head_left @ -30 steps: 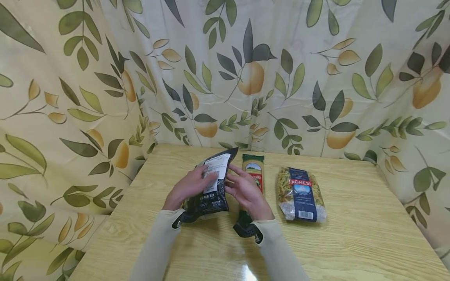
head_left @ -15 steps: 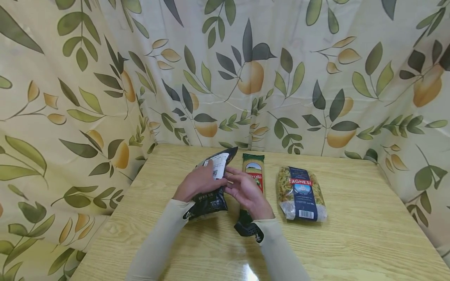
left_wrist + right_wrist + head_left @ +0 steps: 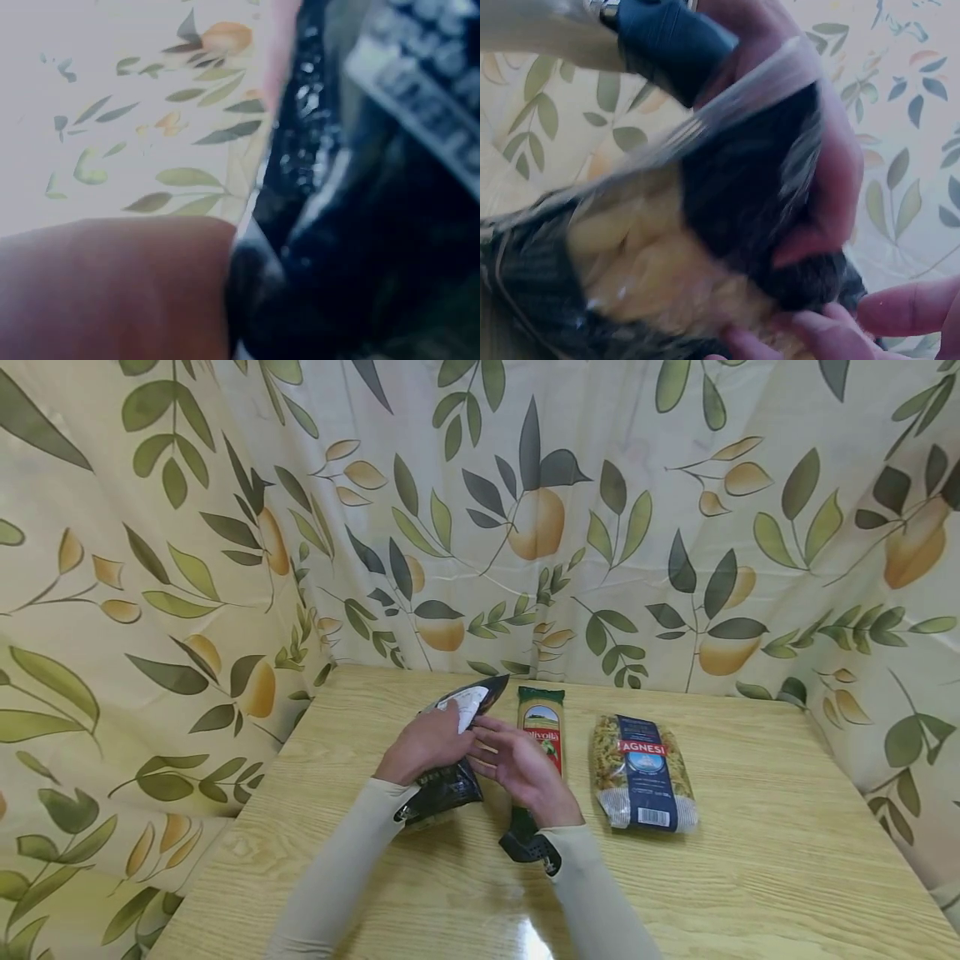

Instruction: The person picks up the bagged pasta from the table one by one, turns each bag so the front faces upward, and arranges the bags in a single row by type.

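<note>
A black pasta bag [image 3: 452,789] with a white label stands tilted left of the table's middle in the head view. My left hand [image 3: 426,745] grips it from the front, covering much of its face. In the right wrist view, the bag's clear window [image 3: 637,255] shows pale yellow pasta pieces, and curled left fingers [image 3: 817,244] press on its black part. My right hand [image 3: 531,775] is at the bag's right edge, its fingers [image 3: 832,341] touching it with the thumb apart. Dark film fills the right of the left wrist view, beside a blurred finger [image 3: 120,292].
A long, narrow red and green spaghetti packet [image 3: 542,714] lies behind my right hand, partly hidden by it. Farther right lies a blue Agnesi pasta bag [image 3: 647,772]. A patterned curtain [image 3: 480,527] borders the wooden table [image 3: 735,885] at the back and left.
My left hand has slid right across the bag's front, covering more of the label and meeting the right fingers. The bag has turned slightly. My right hand has hardly moved.
</note>
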{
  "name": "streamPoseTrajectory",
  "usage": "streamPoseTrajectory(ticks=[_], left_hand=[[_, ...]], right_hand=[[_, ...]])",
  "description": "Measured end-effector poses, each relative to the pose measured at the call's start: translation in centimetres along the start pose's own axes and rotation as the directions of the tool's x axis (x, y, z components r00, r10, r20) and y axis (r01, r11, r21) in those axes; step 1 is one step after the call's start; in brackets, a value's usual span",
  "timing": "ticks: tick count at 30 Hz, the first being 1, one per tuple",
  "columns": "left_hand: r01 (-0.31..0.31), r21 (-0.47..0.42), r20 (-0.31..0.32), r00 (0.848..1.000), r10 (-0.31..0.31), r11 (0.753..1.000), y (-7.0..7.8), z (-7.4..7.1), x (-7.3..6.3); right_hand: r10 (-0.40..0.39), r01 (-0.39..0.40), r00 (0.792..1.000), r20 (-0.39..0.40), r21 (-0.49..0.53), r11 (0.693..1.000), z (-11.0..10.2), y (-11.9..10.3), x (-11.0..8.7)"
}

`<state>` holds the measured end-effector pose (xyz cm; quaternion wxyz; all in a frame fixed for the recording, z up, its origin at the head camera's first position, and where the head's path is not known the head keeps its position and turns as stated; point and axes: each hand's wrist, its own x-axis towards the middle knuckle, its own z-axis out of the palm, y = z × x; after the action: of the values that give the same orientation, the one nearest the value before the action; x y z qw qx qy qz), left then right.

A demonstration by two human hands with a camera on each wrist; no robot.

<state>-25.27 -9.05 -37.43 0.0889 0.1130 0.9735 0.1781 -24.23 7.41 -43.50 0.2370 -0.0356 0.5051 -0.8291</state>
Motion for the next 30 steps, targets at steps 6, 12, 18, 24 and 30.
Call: streamPoseTrajectory(ticks=[6,12,18,24,30], left_hand=[[-0.023,-0.077,0.012,1.0,0.024,0.997,-1.0,-0.3,0.1],[-0.064,-0.103,-0.008,0.998,0.063,0.993,-1.4,-0.4,0.0],[-0.099,-0.131,-0.046,0.995,0.094,0.986,-1.8,-0.4,-0.2],[-0.085,-0.179,-0.051,0.996,0.078,0.98,-1.9,-0.5,-0.1],[-0.11,-0.261,-0.045,0.994,0.101,0.959,-2.6,-1.0,-0.1]], right_hand=[[0.01,-0.013,1.0,0.023,0.099,0.995,-0.9,0.9,0.7],[0.055,-0.043,0.997,-0.063,0.165,0.985,-1.8,3.0,2.0],[0.12,-0.106,0.991,-0.051,0.222,0.969,-2.0,6.0,3.1],[0.123,-0.114,0.992,-0.017,0.256,0.96,-1.4,6.9,3.2],[0.138,-0.118,0.989,-0.049,0.297,0.948,-1.8,6.5,2.9]])
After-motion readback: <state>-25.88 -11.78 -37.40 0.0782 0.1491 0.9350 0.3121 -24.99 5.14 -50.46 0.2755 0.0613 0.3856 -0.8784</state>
